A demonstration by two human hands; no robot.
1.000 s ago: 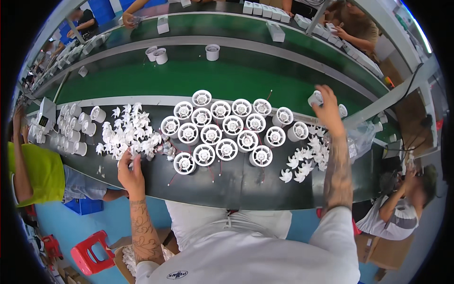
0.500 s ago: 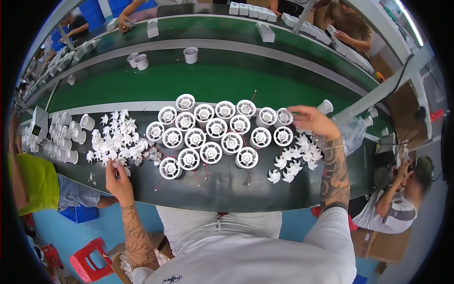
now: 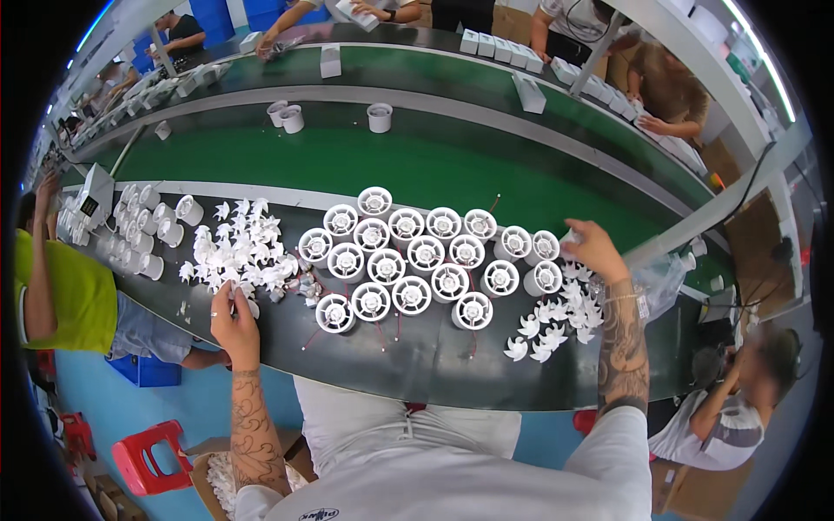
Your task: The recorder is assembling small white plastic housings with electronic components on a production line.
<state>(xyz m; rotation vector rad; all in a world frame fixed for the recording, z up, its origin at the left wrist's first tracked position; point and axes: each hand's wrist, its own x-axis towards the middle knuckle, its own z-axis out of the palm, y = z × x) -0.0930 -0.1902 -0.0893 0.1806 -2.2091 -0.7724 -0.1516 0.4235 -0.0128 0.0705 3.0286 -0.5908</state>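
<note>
My left hand [image 3: 234,328] is at the near edge of a pile of white fan impellers [image 3: 236,247], its thumb and fingers closed around a white impeller that is mostly hidden. My right hand [image 3: 598,250] hovers beyond a smaller group of impellers [image 3: 556,317], beside the rightmost fan housings. Its fingers are bent and pinch a small white piece [image 3: 569,237], which looks like an impeller. Between the hands stand several round white fan housings [image 3: 426,253], open side up, spokes and hub showing. Thin red wires trail from some of them.
Small wrapped parts [image 3: 306,285] lie beside the left pile. More white housings [image 3: 143,227] stand at far left. Beyond the dark bench runs a green conveyor [image 3: 347,156] carrying a few white cups [image 3: 379,117]. A metal post [image 3: 686,221] and plastic bag [image 3: 660,286] are at right. Co-workers sit around.
The whole view has shifted, so the bench appears lower and further right. My right hand has drawn back slightly from the rightmost housings, fingers more bent. My left hand stays by the pile.
</note>
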